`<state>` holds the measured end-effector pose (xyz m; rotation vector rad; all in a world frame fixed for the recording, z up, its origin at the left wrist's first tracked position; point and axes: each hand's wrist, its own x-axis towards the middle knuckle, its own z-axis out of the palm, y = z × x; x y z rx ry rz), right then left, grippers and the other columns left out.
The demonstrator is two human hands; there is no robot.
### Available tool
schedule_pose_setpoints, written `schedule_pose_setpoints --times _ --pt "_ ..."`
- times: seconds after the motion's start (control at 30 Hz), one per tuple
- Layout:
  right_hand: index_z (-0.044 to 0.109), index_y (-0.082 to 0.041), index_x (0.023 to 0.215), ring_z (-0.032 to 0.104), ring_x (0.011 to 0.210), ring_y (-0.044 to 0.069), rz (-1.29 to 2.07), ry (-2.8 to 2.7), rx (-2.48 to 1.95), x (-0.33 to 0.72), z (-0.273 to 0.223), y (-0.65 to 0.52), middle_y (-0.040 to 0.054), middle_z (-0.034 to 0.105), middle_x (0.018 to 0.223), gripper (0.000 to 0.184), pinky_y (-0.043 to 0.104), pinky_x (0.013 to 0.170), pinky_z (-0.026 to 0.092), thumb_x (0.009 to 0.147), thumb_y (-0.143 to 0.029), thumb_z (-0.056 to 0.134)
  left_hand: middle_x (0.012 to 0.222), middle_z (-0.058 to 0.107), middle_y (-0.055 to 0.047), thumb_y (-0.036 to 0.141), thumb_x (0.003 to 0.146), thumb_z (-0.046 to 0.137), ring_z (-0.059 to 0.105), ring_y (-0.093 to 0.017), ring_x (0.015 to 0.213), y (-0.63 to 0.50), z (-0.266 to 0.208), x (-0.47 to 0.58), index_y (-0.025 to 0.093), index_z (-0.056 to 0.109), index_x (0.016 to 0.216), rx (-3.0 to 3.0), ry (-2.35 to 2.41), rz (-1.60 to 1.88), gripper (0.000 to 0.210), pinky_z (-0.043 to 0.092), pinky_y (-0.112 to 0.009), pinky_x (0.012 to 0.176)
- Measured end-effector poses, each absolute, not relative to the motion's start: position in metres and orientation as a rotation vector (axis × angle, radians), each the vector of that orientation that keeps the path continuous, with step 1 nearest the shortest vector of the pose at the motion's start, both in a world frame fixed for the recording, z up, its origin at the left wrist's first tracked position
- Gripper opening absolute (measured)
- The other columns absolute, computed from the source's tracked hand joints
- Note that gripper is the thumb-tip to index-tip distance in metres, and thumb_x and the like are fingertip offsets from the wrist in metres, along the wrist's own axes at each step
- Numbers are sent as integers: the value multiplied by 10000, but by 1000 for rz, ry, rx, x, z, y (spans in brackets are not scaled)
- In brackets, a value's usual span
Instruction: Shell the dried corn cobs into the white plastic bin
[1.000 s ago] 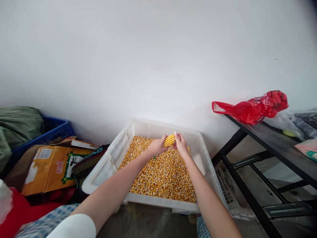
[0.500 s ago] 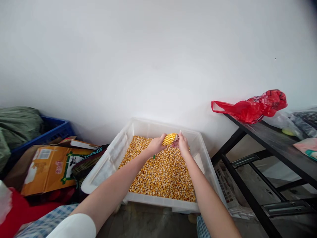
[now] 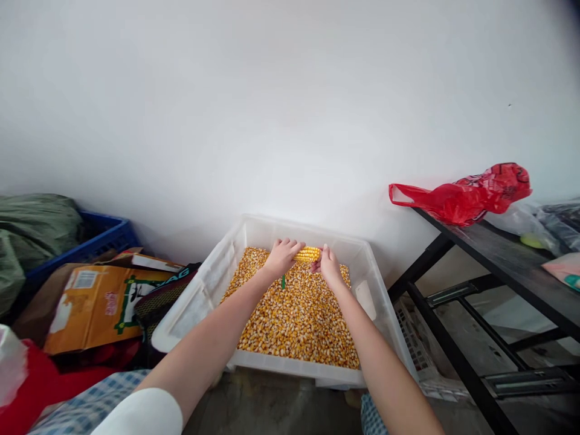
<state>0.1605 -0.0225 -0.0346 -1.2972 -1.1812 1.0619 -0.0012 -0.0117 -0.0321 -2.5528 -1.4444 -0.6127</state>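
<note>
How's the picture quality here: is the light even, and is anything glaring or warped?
Head view: soft light, brightest around the middle of the white wall; head view: slight shine on the red plastic bag; head view: forearms look enlarged toward the lower edge, probably wide-angle distortion; head view: corn cob fairly sharp, though small.

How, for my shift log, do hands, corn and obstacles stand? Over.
Left hand on corn cob, right hand holding its other end. Cob over loose kernels. Green strip below left hand; nothing visibly blocking.
</note>
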Motion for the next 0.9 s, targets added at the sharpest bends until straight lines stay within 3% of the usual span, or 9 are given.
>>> schedule_pose_setpoints --times 0.2,0.37,0.53,0.9 --pt "515 -184 894 530 387 109 1126 -1211 -1280 163 -25 -27 5 588 597 493 223 390 418 791 -623 315 1074 566 -64 140 723 490 456 -239 978 -8 -31 -6 213 412 1162 -2496 -1525 -701 451 297 -363 797" --pt "535 -203 841 485 351 119 961 -1302 -1396 158 -30 -29 -36 500 488 503 229 353 397 725 -672 395 1064 572 -73 103 722 480 444 -240 995 -11 -25 0 220 417 1154 -2549 -1466 -609 451 282 -378 832" --pt "482 -215 761 449 333 132 856 -1369 -1348 156 -37 -29 -45 424 430 484 252 354 400 779 -662 296 989 576 -70 116 742 463 452 -239 963 -12 -24 3 227 505 1011 -2549 -1448 -578 293 298 -381 800" --pt "494 -181 725 401 308 92 1001 -1155 -1273 154 -37 -26 -20 467 466 556 222 326 369 826 -612 157 1025 569 -57 181 728 521 466 -233 982 -10 -30 3 238 485 1054 -2598 -1594 -661 333 337 -341 761"
